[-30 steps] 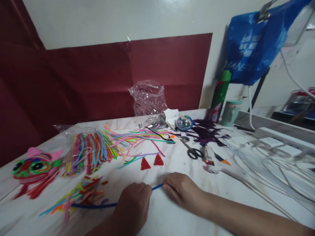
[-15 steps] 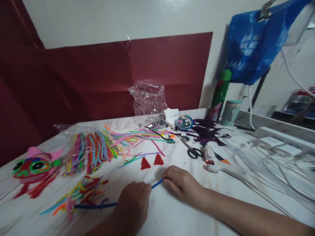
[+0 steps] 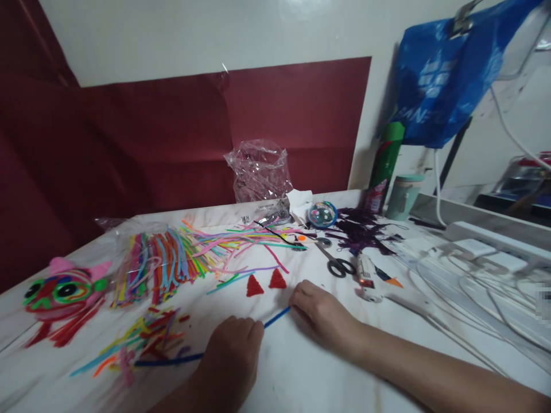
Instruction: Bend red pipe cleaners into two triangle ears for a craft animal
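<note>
A blue pipe cleaner (image 3: 276,317) runs through my closed left hand (image 3: 235,355), and its longer part sticks out to the left over the table. Its right end is pinched by the fingertips of my right hand (image 3: 316,310). A short straight stretch shows between the two hands. Just beyond them lie two red fuzzy triangles (image 3: 254,285). Left of my left hand is a loose pile of coloured pipe cleaner pieces (image 3: 150,338). A pink craft face with green-ringed eyes (image 3: 64,292) lies at the far left.
Bundles of pipe cleaners (image 3: 167,261) lie at the back left. Black-handled scissors (image 3: 340,267), a white glue gun (image 3: 368,281), purple strips (image 3: 361,229) and a round clear ornament (image 3: 322,214) are behind my right hand. Cables, a power strip (image 3: 486,252) and a green cup (image 3: 404,197) stand right.
My right hand has moved slightly right and away from me, so a longer stretch of blue pipe cleaner shows between the hands. My left hand has barely moved.
</note>
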### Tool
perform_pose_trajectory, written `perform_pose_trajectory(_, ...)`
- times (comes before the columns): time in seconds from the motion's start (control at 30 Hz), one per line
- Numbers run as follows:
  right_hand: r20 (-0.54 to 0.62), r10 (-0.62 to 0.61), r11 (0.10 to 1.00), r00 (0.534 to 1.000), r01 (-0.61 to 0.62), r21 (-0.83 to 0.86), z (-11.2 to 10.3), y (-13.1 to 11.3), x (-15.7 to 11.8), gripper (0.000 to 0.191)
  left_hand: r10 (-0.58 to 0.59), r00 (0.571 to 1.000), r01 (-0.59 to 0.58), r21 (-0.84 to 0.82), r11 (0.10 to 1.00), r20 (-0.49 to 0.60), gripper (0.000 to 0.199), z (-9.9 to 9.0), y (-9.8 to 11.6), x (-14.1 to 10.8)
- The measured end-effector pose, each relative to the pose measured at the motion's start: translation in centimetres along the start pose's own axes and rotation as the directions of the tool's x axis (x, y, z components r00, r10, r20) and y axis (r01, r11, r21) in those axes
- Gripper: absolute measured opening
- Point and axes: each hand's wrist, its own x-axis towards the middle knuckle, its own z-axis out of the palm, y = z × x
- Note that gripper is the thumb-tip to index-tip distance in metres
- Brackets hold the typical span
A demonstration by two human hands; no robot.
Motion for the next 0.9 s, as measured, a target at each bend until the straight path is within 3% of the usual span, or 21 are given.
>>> perform_pose_trajectory(0.37,-0.005,0.128,0.944,0.992,-0.123,-0.307,-4.0,6.1,1.6,0.023,-0.204,0.976,0.19,0.156,0.969,0.08,0.022,0.3,-4.4,1.0)
perform_pose_trajectory(0.53,-0.073,0.202,0.926,0.977,-0.215,-0.311,-6.0,8.1,1.7,0.024,-0.284,0.955,0.264,0.187,0.946,0.085,0.022,0.4,-5.8,1.3)
perform_pose_trajectory(0.73,-0.065,0.247,0.929,0.967,-0.255,-0.269,-6.4,8.5,1.7,0.022,-0.384,0.907,0.352,0.189,0.917,0.173,0.024,0.4,-6.4,1.8)
perform_pose_trajectory(0.9,0.007,0.274,0.94,0.962,-0.266,-0.214,-6.6,9.6,1.3,0.018,-0.314,0.917,0.309,0.061,0.949,0.244,0.026,1.1,-6.3,1.3)
